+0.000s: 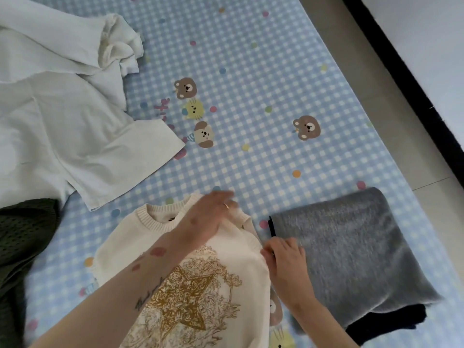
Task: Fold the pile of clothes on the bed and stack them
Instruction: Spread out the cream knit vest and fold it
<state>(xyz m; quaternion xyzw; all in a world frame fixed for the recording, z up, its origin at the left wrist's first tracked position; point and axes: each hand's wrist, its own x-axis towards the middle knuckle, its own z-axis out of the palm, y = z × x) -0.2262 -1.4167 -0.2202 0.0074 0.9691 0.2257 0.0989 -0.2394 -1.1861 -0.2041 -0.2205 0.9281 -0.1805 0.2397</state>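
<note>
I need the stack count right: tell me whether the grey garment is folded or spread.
Folded. The grey garment lies as a compact rectangle with a doubled edge, over something dark.

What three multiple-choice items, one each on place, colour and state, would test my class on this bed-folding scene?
1. Where does the folded grey knit garment lie?
A. right of the cream knit sweater
B. under the white shirt
C. on the floor

2. What colour is the sweater's star print?
A. red
B. gold
C. blue

3. How does the crumpled white shirt lie?
A. folded
B. stacked
C. unfolded

Answers: 1 A, beside the sweater's right edge; 2 B, gold on cream; 3 C, sleeves sprawl loose.
</note>
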